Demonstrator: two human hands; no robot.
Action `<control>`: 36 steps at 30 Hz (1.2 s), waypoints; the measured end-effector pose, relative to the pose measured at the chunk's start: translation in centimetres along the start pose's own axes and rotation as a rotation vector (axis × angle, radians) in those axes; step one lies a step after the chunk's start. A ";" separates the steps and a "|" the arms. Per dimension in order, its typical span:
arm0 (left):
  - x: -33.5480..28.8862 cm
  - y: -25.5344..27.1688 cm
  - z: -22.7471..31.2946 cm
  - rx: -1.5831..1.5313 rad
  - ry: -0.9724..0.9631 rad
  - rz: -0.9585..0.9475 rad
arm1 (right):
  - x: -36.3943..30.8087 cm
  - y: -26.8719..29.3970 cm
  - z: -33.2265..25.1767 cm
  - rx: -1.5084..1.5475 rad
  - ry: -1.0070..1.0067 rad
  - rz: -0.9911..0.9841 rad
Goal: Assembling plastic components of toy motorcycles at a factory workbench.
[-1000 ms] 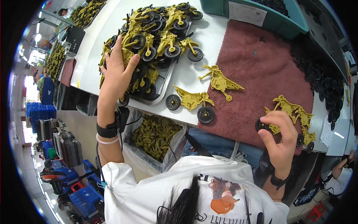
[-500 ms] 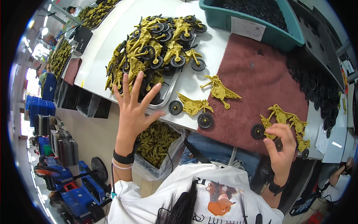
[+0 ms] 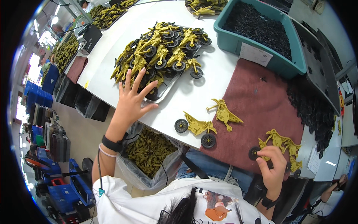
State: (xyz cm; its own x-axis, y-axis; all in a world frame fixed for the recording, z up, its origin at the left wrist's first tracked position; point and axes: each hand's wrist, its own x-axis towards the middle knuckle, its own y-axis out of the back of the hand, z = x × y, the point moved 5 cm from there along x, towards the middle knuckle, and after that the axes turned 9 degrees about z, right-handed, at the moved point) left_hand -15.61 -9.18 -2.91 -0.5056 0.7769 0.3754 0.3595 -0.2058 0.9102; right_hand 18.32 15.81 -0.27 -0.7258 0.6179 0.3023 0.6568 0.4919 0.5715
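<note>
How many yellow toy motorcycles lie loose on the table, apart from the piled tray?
3, as far as can be told: one with both wheels at the white table's edge, a wheelless one on the maroon mat, and one at the right hand. More may hide beneath that hand.

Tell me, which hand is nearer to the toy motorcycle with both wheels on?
The left hand. It hovers spread open by the heaped tray, up and left of the toy motorcycle. The right hand is farther off, pinching a wheel on another toy at the mat's edge.
</note>
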 end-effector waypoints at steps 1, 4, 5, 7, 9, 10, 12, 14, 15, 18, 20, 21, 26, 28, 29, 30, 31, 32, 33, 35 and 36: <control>0.8 -0.2 -0.6 0.045 0.003 -0.100 | 0.2 -0.1 -0.1 -0.002 -0.004 0.019; 2.9 -1.7 -2.9 0.021 -0.030 -0.152 | 1.0 -0.8 -0.4 0.003 -0.023 -0.030; 3.8 -2.1 -3.5 0.028 -0.029 -0.207 | 1.3 -1.2 -0.7 0.005 -0.017 -0.034; 5.8 -3.4 -5.0 0.052 -0.049 -0.202 | 1.9 -2.1 -0.5 0.034 -0.037 -0.080; 7.8 -5.5 -6.9 0.073 -0.105 -0.134 | 2.9 -2.9 -0.9 0.039 -0.003 -0.112; 8.9 -6.5 -8.1 0.076 -0.125 -0.105 | 3.4 -3.3 -1.7 0.060 -0.084 -0.107; 11.6 -8.1 -10.3 0.169 -0.101 -0.121 | 4.1 -3.4 -1.9 0.065 -0.072 -0.104; 14.3 -10.0 -12.6 0.219 -0.117 -0.100 | 4.5 -3.4 -1.7 0.054 -0.110 -0.064; 15.6 -10.8 -13.6 0.295 -0.110 -0.123 | 4.6 -3.2 -1.4 0.037 -0.144 -0.037; 19.1 -12.6 -16.5 0.513 -0.031 -0.174 | 4.5 -3.0 0.0 0.041 -0.277 0.019; 20.7 -14.5 -20.6 0.614 0.007 -0.142 | 4.7 -3.0 0.1 0.048 -0.273 0.055; 21.3 -15.9 -23.2 0.619 0.006 -0.139 | 4.7 -3.0 0.0 0.052 -0.272 0.061; 26.2 -20.3 -28.1 0.593 0.708 -0.142 | 5.5 -3.7 -1.4 0.003 -0.211 0.036; 28.5 -18.8 -23.4 0.483 0.751 -0.210 | 5.3 -3.6 -1.4 -0.004 -0.238 0.061; 29.0 -18.2 -22.1 0.366 0.699 -0.162 | 5.1 -3.5 -1.3 -0.004 -0.251 0.074; 29.2 -17.6 -21.3 0.366 0.700 -0.160 | 4.9 -3.5 -1.3 -0.003 -0.263 0.084; 29.2 -17.7 -20.5 0.283 0.693 -0.217 | 4.9 -3.6 -1.5 -0.002 -0.262 0.085; 29.1 -17.7 -19.7 0.199 0.687 -0.273 | 5.0 -3.8 -1.7 0.009 -0.271 0.082; 29.1 -17.0 -19.1 0.199 0.688 -0.272 | 5.1 -3.8 -1.9 0.019 -0.281 0.078; 28.4 -16.9 -17.3 0.005 0.613 -0.504 | 5.0 -4.2 -2.1 0.002 -0.229 0.062; 27.8 -16.3 -16.7 0.006 0.619 -0.500 | 5.0 -4.4 -2.4 -0.012 -0.177 0.045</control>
State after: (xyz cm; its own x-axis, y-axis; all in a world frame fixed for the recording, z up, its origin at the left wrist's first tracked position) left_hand -48.62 5.82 -4.35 -0.9516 0.3037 -0.0467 -0.0218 0.0849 0.9962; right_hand 11.28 15.25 0.56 -0.6475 0.7382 0.1894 0.6846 0.4543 0.5700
